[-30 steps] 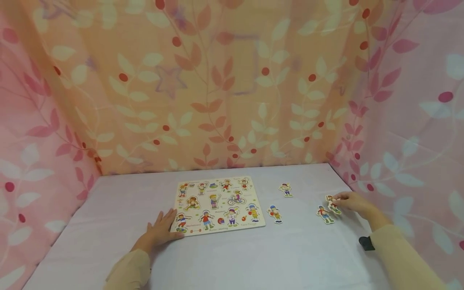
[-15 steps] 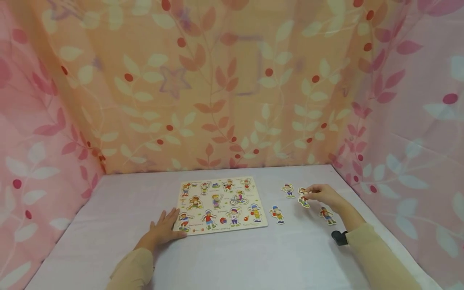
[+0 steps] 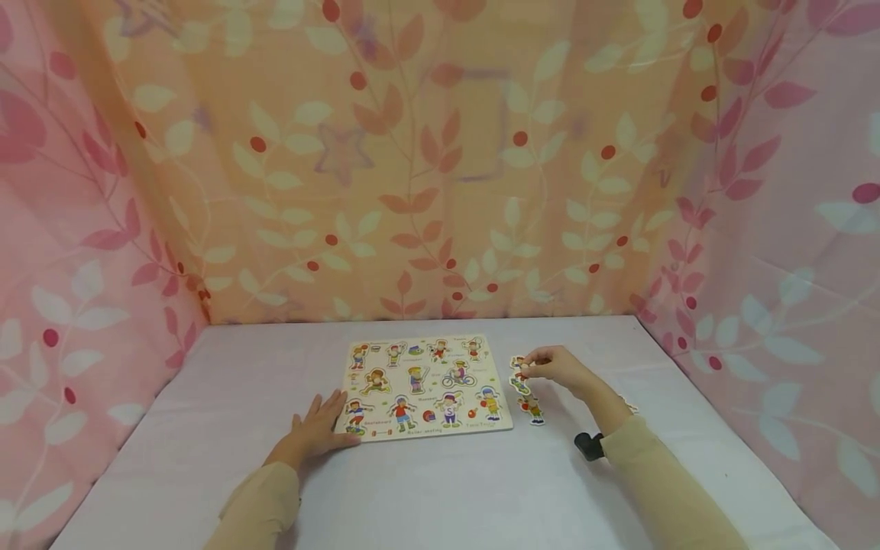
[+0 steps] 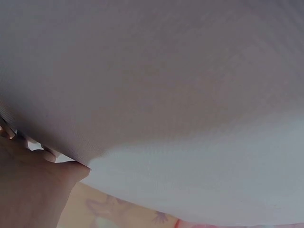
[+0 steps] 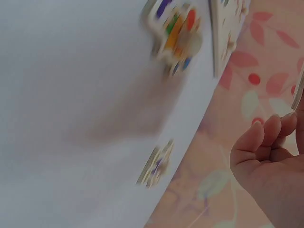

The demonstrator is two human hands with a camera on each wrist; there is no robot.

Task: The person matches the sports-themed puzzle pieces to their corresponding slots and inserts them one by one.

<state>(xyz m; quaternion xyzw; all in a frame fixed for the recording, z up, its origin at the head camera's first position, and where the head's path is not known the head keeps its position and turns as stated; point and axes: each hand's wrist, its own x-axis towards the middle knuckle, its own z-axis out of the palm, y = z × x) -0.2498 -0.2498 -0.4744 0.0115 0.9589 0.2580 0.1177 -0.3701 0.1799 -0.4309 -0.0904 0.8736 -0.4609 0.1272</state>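
Note:
A flat wooden puzzle board [image 3: 429,437] printed with sports figures lies on the white table. My left hand [image 3: 314,429] rests at its lower left corner with fingers spread; the left wrist view shows part of this hand [image 4: 38,180]. Just right of the board, my right hand [image 3: 560,373] pinches a figure-shaped puzzle piece [image 3: 518,383] between thumb and fingertips. Only the edge of that held puzzle piece [image 5: 299,90] shows in the right wrist view. Directly below it in the head view is another puzzle piece [image 3: 533,413], a figure with a ball, partly overlapped.
The right forearm mostly hides a puzzle piece [image 3: 631,407]. A further puzzle piece [image 5: 156,165] lies on the table in the right wrist view, blocked by my hand in the head view. A black strap end [image 3: 589,446] hangs from the right wrist. Floral curtains [image 3: 412,191] enclose the table.
My right hand has lifted the puzzle piece from the right side of the table and carried it left toward the board. The left hand stays at the board's corner; the head view shifts slightly.

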